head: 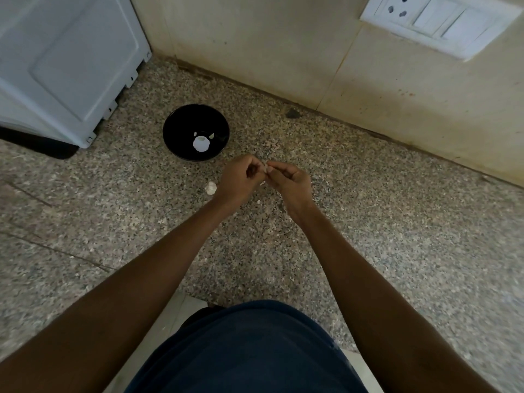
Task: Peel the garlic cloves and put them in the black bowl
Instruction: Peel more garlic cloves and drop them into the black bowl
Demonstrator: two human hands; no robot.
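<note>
A black bowl (195, 120) stands on the speckled granite counter (368, 222), with a pale garlic piece (201, 143) and two small bits inside. Just right of and nearer than the bowl, my left hand (238, 178) and my right hand (286, 180) meet fingertip to fingertip. Both pinch one small garlic clove (265, 168), which is mostly hidden by the fingers. A whitish garlic piece (211, 188) lies on the counter beside my left wrist.
A white appliance (65, 61) stands at the back left, close to the bowl. The tiled wall (283, 46) runs along the back, with a white switch and socket plate (442, 21) at upper right. Small skin scraps (258, 201) lie under my hands.
</note>
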